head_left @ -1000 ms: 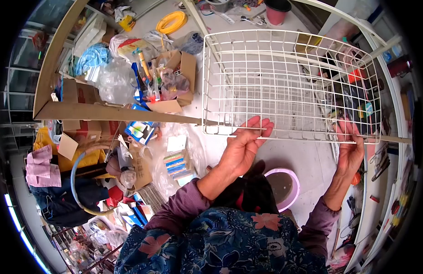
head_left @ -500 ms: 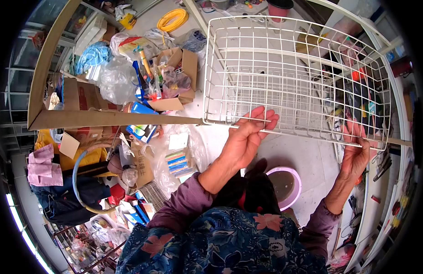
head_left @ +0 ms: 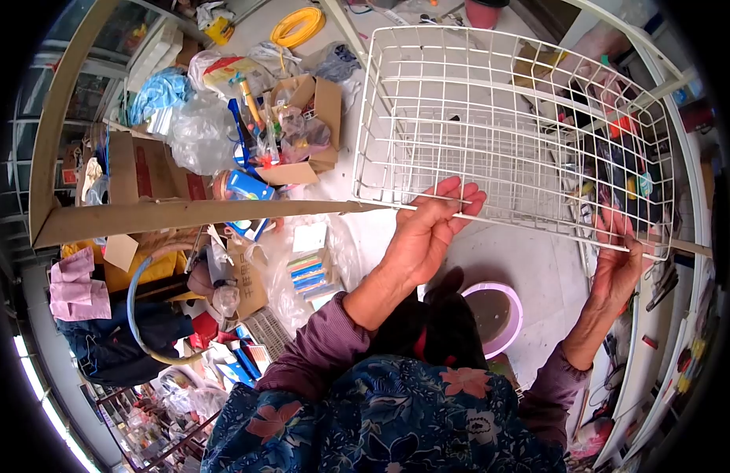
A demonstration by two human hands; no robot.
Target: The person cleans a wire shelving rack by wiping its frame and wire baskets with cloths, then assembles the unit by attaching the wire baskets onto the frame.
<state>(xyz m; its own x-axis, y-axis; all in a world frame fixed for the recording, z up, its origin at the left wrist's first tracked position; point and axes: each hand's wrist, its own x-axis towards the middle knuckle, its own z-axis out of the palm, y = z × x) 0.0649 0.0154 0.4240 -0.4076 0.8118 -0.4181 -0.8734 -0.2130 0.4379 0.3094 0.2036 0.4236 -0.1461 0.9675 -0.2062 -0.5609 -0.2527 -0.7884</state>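
Note:
A white wire basket (head_left: 491, 169) fills the upper right of the head view, its grid sides see-through. My left hand (head_left: 428, 236) grips its near lower edge toward the left corner, thumb outside and fingertips through the mesh. Near the right corner, my right hand (head_left: 617, 256) holds the same edge, its fingers partly behind the wires. Behind the basket, a beige frame bar (head_left: 207, 219) runs across from the left.
Below the basket a pink-rimmed basin (head_left: 516, 323) stands on the floor by my feet. An open cardboard box (head_left: 327, 114) of odds and ends, plastic bags (head_left: 203, 134) and a yellow hose coil (head_left: 297, 28) lie left. Shelves with small items line the right.
The basket has shifted very slightly, its left end a touch higher. Both hands keep their hold. The frame's left corner sits a little lower and further left in view.

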